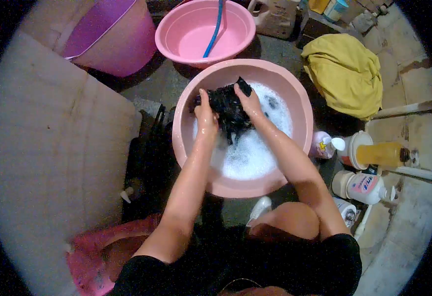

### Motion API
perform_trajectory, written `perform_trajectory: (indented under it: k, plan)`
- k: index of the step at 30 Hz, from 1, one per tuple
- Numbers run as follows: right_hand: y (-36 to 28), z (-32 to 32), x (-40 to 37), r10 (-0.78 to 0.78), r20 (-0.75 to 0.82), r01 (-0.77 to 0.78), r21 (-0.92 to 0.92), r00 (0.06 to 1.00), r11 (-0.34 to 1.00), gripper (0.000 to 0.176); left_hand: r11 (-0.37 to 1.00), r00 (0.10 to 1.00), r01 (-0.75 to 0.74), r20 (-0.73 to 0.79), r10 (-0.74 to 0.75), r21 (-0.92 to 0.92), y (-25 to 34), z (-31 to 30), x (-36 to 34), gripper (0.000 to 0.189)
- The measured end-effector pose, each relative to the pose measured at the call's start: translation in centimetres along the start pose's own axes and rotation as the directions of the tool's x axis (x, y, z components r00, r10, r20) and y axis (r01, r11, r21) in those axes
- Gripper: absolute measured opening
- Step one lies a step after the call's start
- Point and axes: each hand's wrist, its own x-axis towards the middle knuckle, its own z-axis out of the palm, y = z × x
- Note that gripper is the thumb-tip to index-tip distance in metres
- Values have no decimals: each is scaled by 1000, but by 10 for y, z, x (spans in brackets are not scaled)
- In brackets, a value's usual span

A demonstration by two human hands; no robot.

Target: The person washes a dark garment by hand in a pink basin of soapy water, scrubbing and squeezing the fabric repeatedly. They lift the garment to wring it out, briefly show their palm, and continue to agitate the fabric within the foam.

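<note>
A wet black cloth [228,109] is stretched between my two hands over the large pink basin [243,188]. On its left end my left hand [205,113] is closed, thumb pointing up. My right hand [248,102] grips the other end, with a corner of the cloth sticking up past the thumb. The cloth's lower part hangs down to the white suds [253,153] in the basin. Both hands and forearms look wet. What garment the cloth belongs to, I cannot make out.
Behind stands a smaller pink basin [186,37] with a blue hose [215,32] in it, beside a purple bucket [122,42]. A yellow cloth [344,74] lies in a heap at the right. Several bottles, one a white pump bottle [366,188], line the right wall.
</note>
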Motion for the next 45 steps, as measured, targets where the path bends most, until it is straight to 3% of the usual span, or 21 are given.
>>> perform_trajectory:
  k: [1, 4, 6, 8, 10, 12, 17, 19, 22, 24, 26, 27, 29, 32, 34, 35, 37, 39, 41, 42, 45]
  plan:
    - [7, 2, 4, 177, -5, -177, 22, 984, 984, 63, 995, 997, 81, -5, -81, 62, -3, -14, 12, 52]
    - [46, 13, -19, -208, 115, 234, -613, 971, 755, 58, 996, 974, 83, -214, -74, 36, -65, -49, 46, 48]
    - [51, 2, -21, -208, 404, 437, -635, 891, 637, 49, 981, 958, 106, -282, -56, 162, -113, -89, 84, 51]
    - [84, -1, 23, 196, 625, 247, -548, 755, 799, 38, 963, 935, 248, -286, -211, 102, -82, -63, 48, 50]
    - [73, 11, 41, 254, 545, 314, -739, 799, 596, 29, 940, 935, 340, -119, -334, 26, -56, -42, 23, 49]
    - [11, 11, 2, -525, 383, 649, -483, 760, 588, 34, 913, 908, 407, -91, -408, -30, -37, -32, 23, 49]
    - [-55, 23, -104, -554, 481, 730, -364, 680, 579, 26, 900, 839, 393, 474, -267, -187, -24, -65, 20, 47]
    - [-44, 19, -104, -606, 600, 846, -275, 523, 458, 32, 922, 870, 342, 433, -237, -183, -34, -66, 15, 45]
    - [52, -4, -15, -492, 458, 665, -604, 740, 439, 35, 969, 969, 243, 35, -245, 51, -58, -52, 17, 42]
    - [-23, -16, -40, -108, 224, 208, -491, 969, 846, 39, 964, 969, 246, -54, -241, 105, -22, 10, -34, 31]
    - [-38, 9, -73, -355, 15, 330, -410, 935, 850, 37, 977, 983, 179, 57, -174, -117, -35, -13, -2, 28]
    - [-48, 16, -100, -506, 154, 526, -346, 849, 777, 36, 879, 842, 372, 507, -185, -297, -34, -37, 0, 22]
    - [-48, 15, -110, -641, 263, 692, -253, 722, 676, 35, 884, 808, 386, 559, -186, -264, -44, -68, 29, 22]
    - [-58, -6, -67, -13, 186, 81, -363, 983, 928, 30, 968, 969, 247, 38, -245, -50, -24, -7, -18, 23]
    - [8, -16, -33, -237, 259, 346, -563, 936, 750, 32, 975, 980, 197, -22, -196, 105, -35, 0, -33, 32]
    - [-6, -3, -58, -295, -24, 242, -510, 955, 825, 31, 978, 982, 186, -24, -185, 94, -35, -4, -27, 31]
    - [-38, 3, -112, -465, 128, 481, -176, 876, 859, 37, 987, 999, 14, -37, -8, 159, -17, -9, -39, 28]
    - [-39, 12, -127, -661, 114, 671, -129, 741, 730, 32, 913, 831, 242, 557, -20, -328, -29, -50, -18, 29]
    - [-38, 4, -102, -255, 305, 340, -266, 917, 902, 38, 986, 993, 85, 99, -71, -144, -38, -33, -35, 30]
    - [-32, -5, -68, -87, 128, 128, -354, 988, 926, 40, 980, 975, 196, -102, -197, -13, -35, -4, -46, 30]
    - [-35, -9, -76, -317, -10, 299, -306, 948, 904, 42, 975, 976, 219, -30, -218, 43, -60, -26, -13, 29]
